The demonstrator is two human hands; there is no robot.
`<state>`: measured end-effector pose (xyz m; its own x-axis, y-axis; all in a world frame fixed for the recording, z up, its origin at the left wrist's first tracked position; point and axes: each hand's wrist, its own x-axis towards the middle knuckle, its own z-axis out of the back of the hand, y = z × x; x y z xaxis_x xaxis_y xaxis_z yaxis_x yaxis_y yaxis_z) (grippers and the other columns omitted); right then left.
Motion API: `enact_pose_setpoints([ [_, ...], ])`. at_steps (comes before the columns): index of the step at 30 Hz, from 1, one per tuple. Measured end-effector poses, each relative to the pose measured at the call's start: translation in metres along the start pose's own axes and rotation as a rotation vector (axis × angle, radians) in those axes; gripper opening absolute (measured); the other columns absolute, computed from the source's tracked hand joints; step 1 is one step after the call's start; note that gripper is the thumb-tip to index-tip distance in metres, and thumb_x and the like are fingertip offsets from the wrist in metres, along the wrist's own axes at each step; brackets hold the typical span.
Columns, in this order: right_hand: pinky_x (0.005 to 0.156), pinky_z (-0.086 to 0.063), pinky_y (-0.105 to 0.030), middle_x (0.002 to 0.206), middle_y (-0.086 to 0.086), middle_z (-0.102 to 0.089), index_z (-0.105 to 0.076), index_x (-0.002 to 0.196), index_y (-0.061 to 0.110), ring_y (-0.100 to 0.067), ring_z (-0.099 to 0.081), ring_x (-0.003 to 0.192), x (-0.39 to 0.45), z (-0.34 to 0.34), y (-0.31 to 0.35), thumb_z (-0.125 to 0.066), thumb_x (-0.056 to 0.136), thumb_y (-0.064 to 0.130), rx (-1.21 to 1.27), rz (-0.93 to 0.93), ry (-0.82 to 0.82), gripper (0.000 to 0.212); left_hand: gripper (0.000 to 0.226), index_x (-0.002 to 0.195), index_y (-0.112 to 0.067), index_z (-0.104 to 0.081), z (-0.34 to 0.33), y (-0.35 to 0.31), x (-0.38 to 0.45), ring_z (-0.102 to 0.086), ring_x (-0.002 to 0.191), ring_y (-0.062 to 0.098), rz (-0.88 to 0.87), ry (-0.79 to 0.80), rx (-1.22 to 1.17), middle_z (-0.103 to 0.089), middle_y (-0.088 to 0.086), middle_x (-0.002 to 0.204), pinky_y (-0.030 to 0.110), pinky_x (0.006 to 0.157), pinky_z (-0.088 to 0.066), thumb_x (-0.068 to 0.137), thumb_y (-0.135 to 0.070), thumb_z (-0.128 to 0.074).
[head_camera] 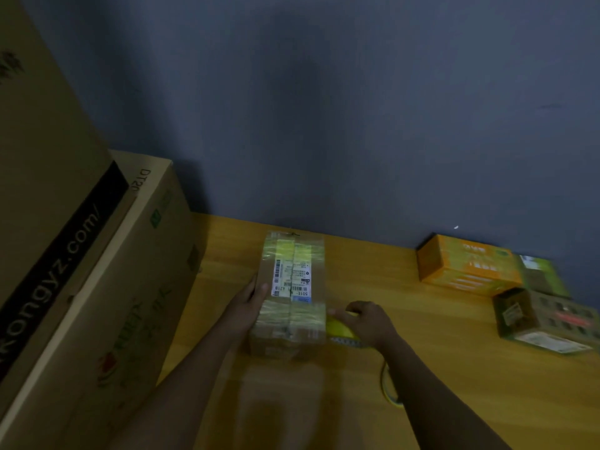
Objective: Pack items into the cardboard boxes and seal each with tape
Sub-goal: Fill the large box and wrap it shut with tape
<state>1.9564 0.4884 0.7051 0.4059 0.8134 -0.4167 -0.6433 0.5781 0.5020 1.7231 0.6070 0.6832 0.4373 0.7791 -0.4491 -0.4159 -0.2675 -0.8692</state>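
Dim home packing corner: a wooden table (373,287) set against a plain blue-grey wall (324,108), large printed cardboard cartons (97,271) stacked at the left of the frame, small retail product boxes (467,267) at the right.

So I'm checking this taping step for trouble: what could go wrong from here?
The right hand grips the yellow tape roll against the box's side; the tape may wrinkle or stick crooked. Only the left hand steadies the small cardboard box, so it may slide on the wooden table. More tape could cover the shipping label.
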Motion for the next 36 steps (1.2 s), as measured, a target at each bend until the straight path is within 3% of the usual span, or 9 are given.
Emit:
enact_pose_setpoints([
  [5,0.102,-0.040,-0.034,0.133,-0.008,-0.059,-0.062,0.125,0.010,-0.024,-0.054,0.121,-0.018,-0.005,-0.012,-0.050,0.094,0.051,0.091,-0.031,0.155,0.053,0.057,0.144,-0.019,-0.040,-0.003,-0.020,0.019,-0.040,0.131,0.030,-0.087,-0.171,0.437,-0.041,0.008,0.146,0.038,0.099,-0.038,0.097,-0.050,-0.042],
  [13,0.098,-0.037,-0.030,0.103,-0.004,-0.062,-0.064,0.112,0.004,-0.012,-0.056,0.095,-0.052,-0.013,-0.017,-0.053,0.098,0.021,0.301,-0.007,0.161,0.024,0.027,0.116,-0.011,-0.048,-0.040,-0.058,0.025,-0.053,0.108,0.027,-0.285,-0.401,1.103,-0.054,0.010,0.121,0.033,0.076,-0.042,0.102,-0.033,-0.041],
  [16,0.066,-0.042,-0.005,0.098,-0.006,-0.062,-0.063,0.107,0.005,-0.016,-0.058,0.091,-0.056,-0.022,-0.016,-0.054,0.098,0.018,0.468,-0.078,0.122,0.019,0.056,0.136,-0.010,-0.035,-0.061,-0.052,0.003,-0.038,0.125,0.028,-0.207,-0.327,1.121,-0.039,0.012,0.137,0.034,0.097,-0.037,0.100,-0.052,-0.031],
  [18,0.062,-0.042,-0.010,0.093,-0.006,-0.064,-0.064,0.099,0.010,-0.017,-0.059,0.086,-0.060,-0.030,-0.014,-0.055,0.097,0.020,0.556,-0.106,0.089,0.014,0.088,0.150,-0.008,-0.010,-0.072,-0.041,-0.012,-0.011,0.141,0.036,-0.134,-0.183,1.042,-0.013,0.018,0.154,0.044,0.115,-0.013,0.091,-0.070,-0.025],
  [21,0.069,-0.046,-0.019,0.087,0.001,-0.068,-0.068,0.092,0.016,-0.013,-0.062,0.082,-0.063,-0.042,-0.013,-0.057,0.096,0.027,0.623,-0.097,0.061,0.016,0.111,0.152,-0.019,0.013,-0.071,-0.025,-0.011,0.022,0.144,0.033,-0.172,-0.086,0.993,0.019,0.014,0.158,0.047,0.114,0.016,0.069,-0.089,-0.006],
  [24,0.071,-0.045,-0.024,0.088,0.000,-0.070,-0.070,0.091,0.016,-0.012,-0.062,0.084,-0.061,-0.052,-0.011,-0.056,0.095,0.038,0.605,-0.136,0.021,0.026,0.119,0.152,-0.025,0.013,-0.056,-0.030,0.006,0.024,0.144,0.027,-0.254,-0.019,1.050,0.021,0.008,0.159,0.045,0.115,0.016,0.055,-0.093,-0.001],
  [29,0.089,-0.039,-0.028,0.123,-0.010,-0.063,-0.062,0.123,0.004,-0.022,-0.057,0.113,-0.052,-0.081,-0.010,-0.049,0.086,0.068,0.402,-0.270,0.043,0.075,0.106,0.152,-0.027,0.013,-0.045,-0.039,0.021,0.026,0.144,0.025,-0.295,0.068,1.139,0.025,0.005,0.158,0.041,0.114,0.016,0.075,-0.087,-0.028],
  [32,0.082,-0.037,-0.026,0.098,-0.001,-0.054,-0.062,0.103,0.014,-0.012,-0.050,0.093,-0.042,-0.100,-0.016,-0.031,0.054,0.102,0.452,-0.251,0.000,0.105,0.114,0.152,-0.028,0.014,-0.044,-0.039,0.024,0.027,0.143,0.024,-0.313,0.060,1.158,0.027,0.004,0.157,0.045,0.112,0.021,0.062,-0.095,-0.008],
  [36,0.088,-0.042,-0.027,0.111,-0.005,-0.066,-0.066,0.112,0.007,-0.015,-0.058,0.102,-0.044,-0.094,-0.017,-0.050,0.092,0.056,0.513,-0.190,0.018,0.054,0.130,0.153,-0.027,0.007,-0.045,-0.040,0.023,0.017,0.146,0.027,-0.406,0.013,1.202,0.017,0.004,0.160,0.048,0.105,0.028,0.043,-0.096,0.019],
])
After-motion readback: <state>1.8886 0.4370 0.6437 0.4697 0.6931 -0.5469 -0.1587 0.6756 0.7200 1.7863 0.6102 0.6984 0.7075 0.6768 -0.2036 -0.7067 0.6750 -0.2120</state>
